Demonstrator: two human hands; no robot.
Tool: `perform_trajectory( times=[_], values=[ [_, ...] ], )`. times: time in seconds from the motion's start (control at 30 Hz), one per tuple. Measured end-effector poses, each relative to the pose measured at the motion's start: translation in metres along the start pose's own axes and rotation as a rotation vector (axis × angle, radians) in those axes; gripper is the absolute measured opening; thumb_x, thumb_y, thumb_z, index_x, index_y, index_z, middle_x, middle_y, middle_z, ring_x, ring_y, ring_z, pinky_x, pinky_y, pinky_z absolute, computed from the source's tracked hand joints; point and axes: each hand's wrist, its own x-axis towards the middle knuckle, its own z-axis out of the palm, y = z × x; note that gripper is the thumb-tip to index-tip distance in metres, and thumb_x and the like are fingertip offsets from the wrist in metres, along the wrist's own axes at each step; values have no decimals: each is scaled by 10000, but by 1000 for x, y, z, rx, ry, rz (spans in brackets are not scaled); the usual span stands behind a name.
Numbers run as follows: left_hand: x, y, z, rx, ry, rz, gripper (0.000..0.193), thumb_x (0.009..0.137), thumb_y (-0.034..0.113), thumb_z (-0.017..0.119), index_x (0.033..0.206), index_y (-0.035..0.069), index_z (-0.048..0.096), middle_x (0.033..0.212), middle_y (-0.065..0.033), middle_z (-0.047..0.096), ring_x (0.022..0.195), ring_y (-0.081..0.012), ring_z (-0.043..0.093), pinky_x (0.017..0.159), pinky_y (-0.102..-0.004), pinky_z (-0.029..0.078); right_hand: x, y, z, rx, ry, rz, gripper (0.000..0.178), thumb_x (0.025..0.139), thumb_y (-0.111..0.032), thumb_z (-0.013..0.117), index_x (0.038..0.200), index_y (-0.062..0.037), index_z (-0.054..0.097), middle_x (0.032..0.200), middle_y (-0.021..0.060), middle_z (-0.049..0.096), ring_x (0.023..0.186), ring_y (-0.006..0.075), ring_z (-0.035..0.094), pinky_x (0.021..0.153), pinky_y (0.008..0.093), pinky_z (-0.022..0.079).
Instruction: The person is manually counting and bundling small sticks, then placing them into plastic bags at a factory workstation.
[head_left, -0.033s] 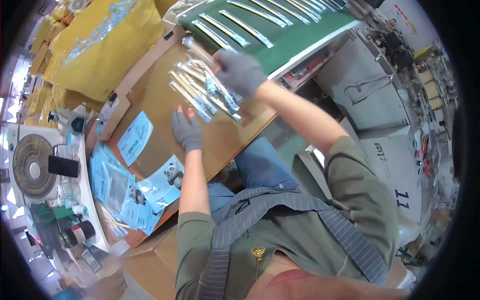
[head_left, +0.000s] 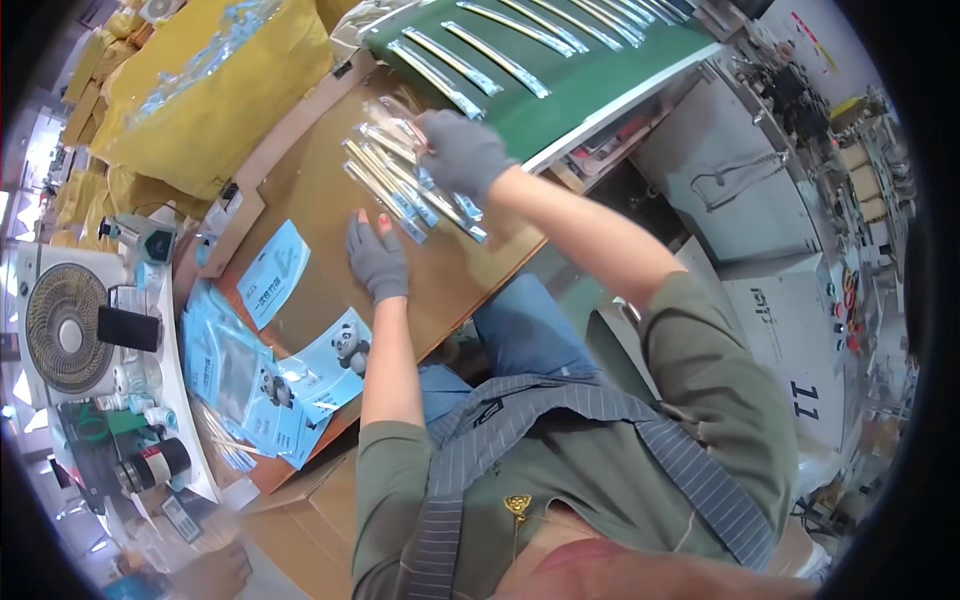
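Observation:
My right hand (head_left: 460, 150), in a grey glove, grips a fanned bunch of long, thin, clear-wrapped stick packets (head_left: 395, 185) over the brown worktable (head_left: 320, 300). Their blue-tipped ends point toward me. My left hand (head_left: 376, 262), also grey-gloved with bare fingertips, rests flat on the table just below the bunch and holds nothing. Beyond my right hand runs a green conveyor belt (head_left: 600, 85), with several single wrapped packets (head_left: 500, 60) lying across it in a row.
Blue flat bags with a panda print (head_left: 330, 365) and a loose blue bag (head_left: 272, 272) lie at the table's left. A yellow sack (head_left: 210, 100) sits behind, a small fan (head_left: 65, 330) far left, a cardboard box (head_left: 300, 520) below, a grey machine cabinet (head_left: 790, 300) right.

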Motion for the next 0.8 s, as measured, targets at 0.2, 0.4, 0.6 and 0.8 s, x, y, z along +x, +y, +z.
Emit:
perform_trajectory(
  times=[0.2, 0.4, 0.6, 0.8],
  values=[
    [-1, -13, 1, 59, 46, -11, 528, 913, 390, 470, 1228, -34, 498, 1213, -235, 541, 1154, -369, 486, 994, -438, 351, 47, 36, 97, -7, -211, 310, 1038, 709, -631, 599, 1386, 65, 230, 1311, 315, 423, 1196, 383, 479, 969, 369, 406],
    [9, -26, 3, -14, 4, -15, 599, 899, 442, 476, 1249, -44, 476, 1210, -248, 536, 1158, -384, 474, 992, -441, 330, 51, 10, 130, 85, -250, 214, 721, 676, -385, 696, 1242, 7, 484, 1192, 277, 547, 1069, 360, 569, 897, 355, 460],
    [14, -29, -3, 34, 42, -75, 708, 828, 500, 561, 1265, -47, 455, 1237, -260, 516, 1170, -383, 465, 1011, -442, 319, 27, 18, 139, 630, 148, 209, 588, 791, -342, 660, 1230, 17, 507, 1152, 195, 592, 1071, 282, 575, 914, 325, 441],
    [29, -19, -1, 9, 6, -92, 699, 811, 486, 588, 1257, -38, 464, 1241, -235, 525, 1185, -368, 461, 1026, -431, 309, -123, 17, 87, 56, 167, -342, 910, 750, -583, 625, 1379, 4, 329, 1402, 284, 291, 1284, 445, 291, 1072, 486, 218]
  ],
)
